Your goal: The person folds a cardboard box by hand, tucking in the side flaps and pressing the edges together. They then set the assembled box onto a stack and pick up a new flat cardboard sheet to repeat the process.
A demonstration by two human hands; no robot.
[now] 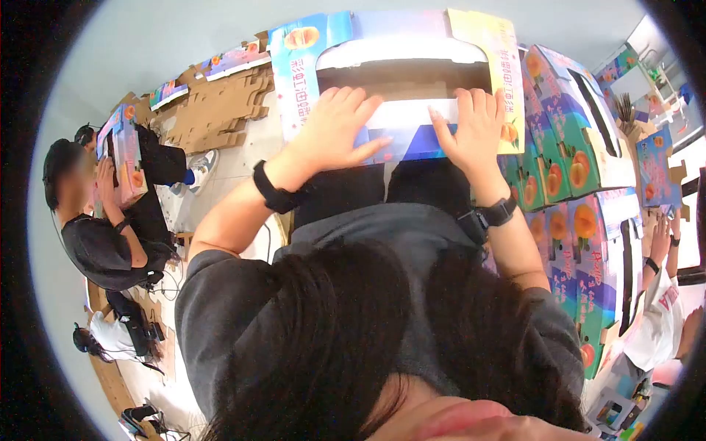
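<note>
A printed cardboard fruit box (401, 143) lies in front of my lap, with a wide cut-out in its upper face. Blue and yellow side panels carry peach pictures and pink lettering. My left hand (334, 132) rests on the left part of the near edge of the cut-out, fingers stretched forward and thumb apart. On the right part of the same edge lies my right hand (474, 136), its fingers extended and its thumb spread inward. Both palms touch the cardboard; neither hand is closed around it. The fingertips reach toward the dark opening (412, 77).
Finished-looking fruit boxes (573, 125) are stacked close on my right. Flattened brown cardboard (217, 106) lies on the floor at the far left. A person (95, 235) on the left handles another printed box (125, 158). At the right edge, another person's hand (660, 239) touches cardboard.
</note>
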